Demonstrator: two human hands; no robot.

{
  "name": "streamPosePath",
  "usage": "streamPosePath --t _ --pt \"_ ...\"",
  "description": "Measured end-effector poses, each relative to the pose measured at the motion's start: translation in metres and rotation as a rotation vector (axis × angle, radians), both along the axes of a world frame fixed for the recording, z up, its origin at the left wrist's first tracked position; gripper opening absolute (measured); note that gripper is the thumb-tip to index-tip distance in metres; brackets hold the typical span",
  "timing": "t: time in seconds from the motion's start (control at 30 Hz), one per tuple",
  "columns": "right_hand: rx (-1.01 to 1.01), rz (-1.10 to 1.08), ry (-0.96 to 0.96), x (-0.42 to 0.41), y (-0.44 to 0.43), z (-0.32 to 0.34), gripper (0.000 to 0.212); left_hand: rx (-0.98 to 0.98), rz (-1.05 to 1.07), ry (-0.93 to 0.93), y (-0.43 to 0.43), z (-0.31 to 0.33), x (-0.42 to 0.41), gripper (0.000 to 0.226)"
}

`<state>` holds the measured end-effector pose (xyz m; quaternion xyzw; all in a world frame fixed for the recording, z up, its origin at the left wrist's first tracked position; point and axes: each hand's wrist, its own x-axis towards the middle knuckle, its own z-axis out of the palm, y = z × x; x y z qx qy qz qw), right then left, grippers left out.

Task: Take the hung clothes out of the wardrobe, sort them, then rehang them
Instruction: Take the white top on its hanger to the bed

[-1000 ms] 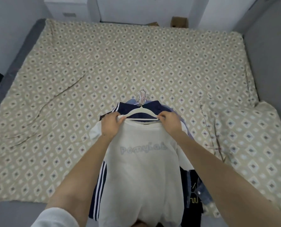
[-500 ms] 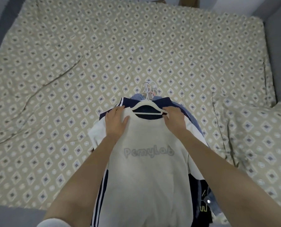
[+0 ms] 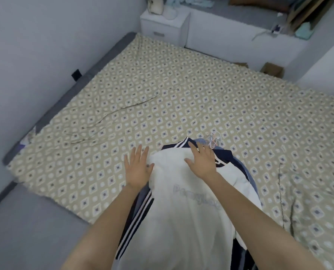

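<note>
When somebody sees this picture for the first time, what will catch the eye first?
A cream shirt tops a clothes pile at the near edge of the diamond-patterned bedspread, which fills most of the view. The right hand lies flat on the shirt; the left hand is open at its left side.

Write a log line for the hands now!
left hand: open, at white sweatshirt edge; right hand: open, flat on it; pile: on bed

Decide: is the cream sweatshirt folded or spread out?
Spread out: the cream sweatshirt lies flat, lettering up, over the navy striped jacket on the bed.
</note>
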<state>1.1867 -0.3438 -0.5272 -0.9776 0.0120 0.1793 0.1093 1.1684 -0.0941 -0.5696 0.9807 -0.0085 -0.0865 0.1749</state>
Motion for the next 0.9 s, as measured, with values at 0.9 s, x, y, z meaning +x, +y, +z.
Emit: streamPosePath --t 0.9 --pt "0.173 1.376 -0.258 -0.356 0.446 0.173 0.073 0.203 1.298 -0.264 0.252 0.169 -0.561 0.073"
